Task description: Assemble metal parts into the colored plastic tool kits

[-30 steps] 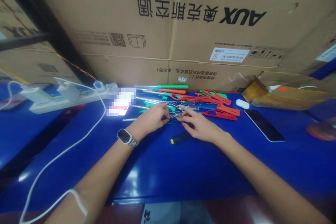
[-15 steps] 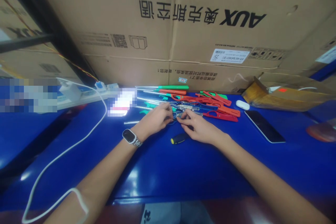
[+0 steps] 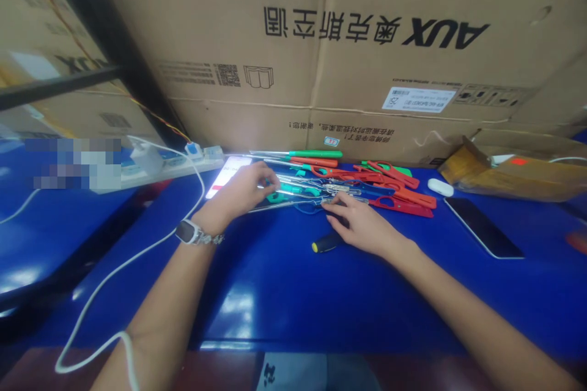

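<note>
My left hand (image 3: 243,190), a watch (image 3: 190,233) on its wrist, reaches over the left end of a pile of thin metal rods with red, green and blue handles (image 3: 339,183). Its fingers curl around one of the metal rods (image 3: 293,183). My right hand (image 3: 358,223) rests on the blue table (image 3: 293,305) near the pile's middle, fingertips pinched on a small metal piece (image 3: 332,200). A black screwdriver handle with a yellow end (image 3: 324,244) lies just under the right hand.
A large cardboard box (image 3: 348,49) stands behind the pile. A lit phone (image 3: 224,174) lies left of the pile, a dark phone (image 3: 483,227) and a white earbud case (image 3: 440,186) to the right. A white power strip (image 3: 183,162) and white cable (image 3: 137,256) run along the left.
My left hand moved left and back, away from the right hand, towards the lit phone. The right hand stayed almost in place. The view shifted slightly left.
</note>
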`<state>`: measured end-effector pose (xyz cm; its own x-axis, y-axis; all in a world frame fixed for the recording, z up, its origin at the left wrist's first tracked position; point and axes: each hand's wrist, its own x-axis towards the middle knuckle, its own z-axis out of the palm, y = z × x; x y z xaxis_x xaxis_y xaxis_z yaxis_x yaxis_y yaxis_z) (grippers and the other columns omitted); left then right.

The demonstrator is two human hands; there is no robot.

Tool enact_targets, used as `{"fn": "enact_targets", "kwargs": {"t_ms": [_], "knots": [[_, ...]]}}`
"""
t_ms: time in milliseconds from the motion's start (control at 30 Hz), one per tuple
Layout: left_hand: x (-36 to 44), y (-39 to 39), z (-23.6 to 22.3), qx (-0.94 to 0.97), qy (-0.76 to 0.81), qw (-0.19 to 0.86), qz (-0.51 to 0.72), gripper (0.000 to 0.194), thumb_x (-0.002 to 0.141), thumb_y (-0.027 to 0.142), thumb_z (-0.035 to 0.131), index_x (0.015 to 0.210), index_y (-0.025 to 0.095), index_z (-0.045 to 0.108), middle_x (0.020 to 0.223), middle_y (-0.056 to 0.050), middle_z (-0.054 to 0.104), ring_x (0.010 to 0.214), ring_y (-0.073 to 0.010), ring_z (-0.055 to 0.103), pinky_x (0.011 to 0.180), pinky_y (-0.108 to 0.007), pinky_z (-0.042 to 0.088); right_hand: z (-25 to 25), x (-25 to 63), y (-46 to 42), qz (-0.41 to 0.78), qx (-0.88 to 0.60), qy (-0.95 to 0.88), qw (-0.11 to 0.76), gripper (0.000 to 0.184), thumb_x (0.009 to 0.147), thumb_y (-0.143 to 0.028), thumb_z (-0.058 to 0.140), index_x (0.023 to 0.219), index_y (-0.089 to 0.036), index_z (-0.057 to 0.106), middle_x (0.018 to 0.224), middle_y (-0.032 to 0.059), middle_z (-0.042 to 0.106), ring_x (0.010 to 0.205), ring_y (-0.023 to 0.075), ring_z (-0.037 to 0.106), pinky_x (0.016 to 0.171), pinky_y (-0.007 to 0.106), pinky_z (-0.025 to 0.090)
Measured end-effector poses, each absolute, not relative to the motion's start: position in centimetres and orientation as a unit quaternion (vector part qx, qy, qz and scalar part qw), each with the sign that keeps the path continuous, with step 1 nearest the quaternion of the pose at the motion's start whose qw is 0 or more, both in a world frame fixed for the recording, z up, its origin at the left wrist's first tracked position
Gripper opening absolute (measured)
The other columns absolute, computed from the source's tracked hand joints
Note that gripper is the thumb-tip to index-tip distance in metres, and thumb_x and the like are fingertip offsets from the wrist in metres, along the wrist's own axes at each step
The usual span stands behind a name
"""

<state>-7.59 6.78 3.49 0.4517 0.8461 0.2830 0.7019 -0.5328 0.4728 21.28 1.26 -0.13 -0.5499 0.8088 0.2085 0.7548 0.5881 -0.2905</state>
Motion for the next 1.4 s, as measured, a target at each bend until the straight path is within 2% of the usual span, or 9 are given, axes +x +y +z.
{"fn": "enact_targets", "kwargs": {"t_ms": [233,433,567,733,900,1067,1200,1300,1400], "knots": [[-9.7,7.5,1.5,0.836,0.483,0.138,0.219,0.010,0.080,0.017,0.067,0.087,0.017,0.074,0.087,-0.006,0.068,0.078,-0.0189,0.061,0.074,-0.031,0.046,0.6,20.1,2.2,0.085,-0.416,-0.878,0.222,0.028,0.097,-0.028,0.048,0.114,-0.021,0.069,0.105,0.0084,0.061,0.086,0.0196,0.064,0.082,0.035,0.053],[-8.4,7.4,0.9,0.849,0.479,0.120,0.185,0.009,0.079,0.021,0.070,0.086,0.019,0.076,0.086,-0.006,0.069,0.082,-0.0222,0.061,0.075,-0.033,0.046,1.6,15.9,5.0,0.095,-0.399,-0.884,0.223,0.024,0.095,-0.025,0.051,0.104,-0.020,0.072,0.097,0.0069,0.064,0.080,0.0177,0.062,0.074,0.030,0.047],[-7.7,6.8,0.8,0.863,0.454,0.099,0.200,0.012,0.081,0.022,0.066,0.085,0.020,0.077,0.085,-0.007,0.066,0.083,-0.0233,0.061,0.079,-0.036,0.046,1.8,13.5,7.5,0.102,-0.418,-0.889,0.161,0.017,0.088,-0.025,0.060,0.096,-0.021,0.075,0.086,0.0049,0.068,0.077,0.0185,0.061,0.067,0.028,0.041],[-7.3,6.6,0.7,0.853,0.463,0.119,0.208,0.011,0.079,0.027,0.068,0.079,0.019,0.076,0.084,-0.007,0.064,0.081,-0.0235,0.060,0.073,-0.035,0.047,2.0,12.3,9.8,0.147,-0.413,-0.895,0.080,0.009,0.077,-0.021,0.070,0.085,-0.021,0.075,0.081,0.0018,0.072,0.074,0.0170,0.063,0.064,0.025,0.039],[-7.3,7.0,0.3,0.846,0.467,0.148,0.212,0.007,0.076,0.025,0.072,0.076,0.018,0.074,0.086,-0.006,0.066,0.081,-0.0224,0.060,0.072,-0.034,0.046,2.2,12.2,10.5,0.137,-0.390,-0.908,0.071,0.008,0.078,-0.016,0.068,0.082,-0.020,0.074,0.082,0.0024,0.072,0.074,0.0161,0.062,0.062,0.024,0.038],[-7.4,6.8,0.6,0.838,0.441,0.139,0.291,0.013,0.084,0.029,0.068,0.077,0.018,0.070,0.088,-0.006,0.064,0.082,-0.0211,0.059,0.073,-0.034,0.046,3.2,13.6,9.9,0.099,-0.343,-0.923,0.142,0.007,0.083,-0.014,0.065,0.085,-0.017,0.071,0.091,0.0047,0.069,0.079,0.0158,0.061,0.071,0.026,0.041],[-6.3,5.8,1.5,0.818,0.401,0.165,0.377,0.021,0.091,0.035,0.060,0.081,0.018,0.065,0.088,-0.005,0.064,0.083,-0.0193,0.058,0.071,-0.031,0.045,3.6,16.0,7.9,0.163,-0.333,-0.893,0.254,0.010,0.090,-0.021,0.060,0.087,-0.017,0.068,0.083,0.0022,0.069,0.075,0.0141,0.061,0.069,0.025,0.043],[-4.8,4.7,1.9,0.801,0.399,0.205,0.396,0.026,0.094,0.037,0.056,0.077,0.018,0.062,0.082,-0.003,0.063,0.079,-0.0176,0.058,0.069,-0.029,0.044,3.2,17.6,6.0,0.186,-0.343,-0.866,0.313,0.009,0.091,-0.024,0.060,0.090,-0.018,0.067,0.085,0.0018,0.070,0.076,0.0141,0.063,0.071,0.026,0.046],[-3.1,3.9,1.7,0.782,0.419,0.260,0.382,0.032,0.095,0.038,0.053,0.071,0.018,0.063,0.078,-0.002,0.062,0.075,-0.0166,0.058,0.070,-0.029,0.044,2.3,18.5,4.4,0.138,-0.356,-0.860,0.338,0.008,0.089,-0.026,0.065,0.093,-0.020,0.067,0.084,0.0020,0.070,0.077,0.0157,0.064,0.075,0.029,0.046]]}}
